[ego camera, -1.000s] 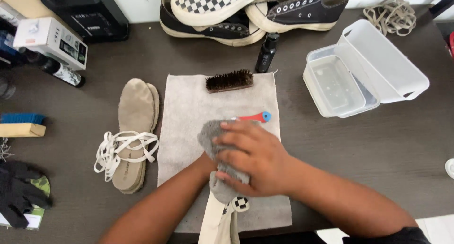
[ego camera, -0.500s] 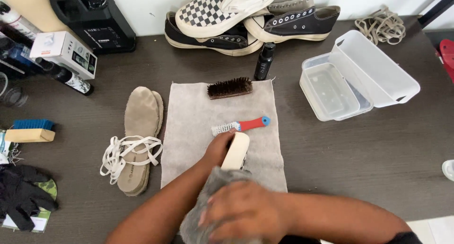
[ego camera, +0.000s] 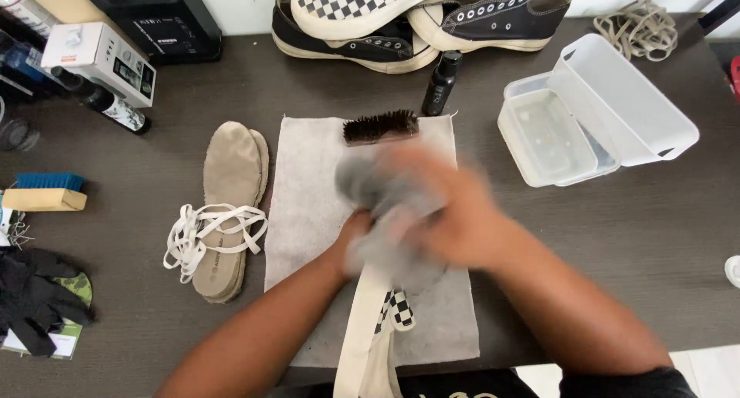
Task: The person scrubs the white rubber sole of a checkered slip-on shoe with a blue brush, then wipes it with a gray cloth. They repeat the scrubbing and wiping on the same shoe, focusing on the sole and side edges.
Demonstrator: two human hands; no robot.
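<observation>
A checkered slip-on shoe (ego camera: 383, 321) lies sole-side up on the grey towel (ego camera: 308, 174), toe towards the person, so that its cream sole faces the hands. The left hand (ego camera: 351, 240) sits at the shoe's far end and seems to steady it, but the cloth hides the fingers, so how tightly that grip closes cannot be told. The right hand (ego camera: 443, 213) is smeared by motion and presses a grey cloth (ego camera: 370, 190) onto the shoe; its grip looks folded around the cloth, bunching it into a pad.

The towel spreads under the shoe, probably to catch dirt and spare the dark bench (ego camera: 617, 236). At the towel's far edge a dark-bristled brush (ego camera: 381, 127) rests within reach, and a small black bottle (ego camera: 441, 82) stands upright just beyond that corner. Left of the towel lie two stacked tan insoles (ego camera: 227, 190) with white laces (ego camera: 208, 236) draped over them, pulled out of the shoes. Right of the towel sits a clear plastic tub (ego camera: 549, 140) with a white bin (ego camera: 628, 97) leaning on it. Beyond the towel more sneakers (ego camera: 416, 16) are piled against the wall.
</observation>
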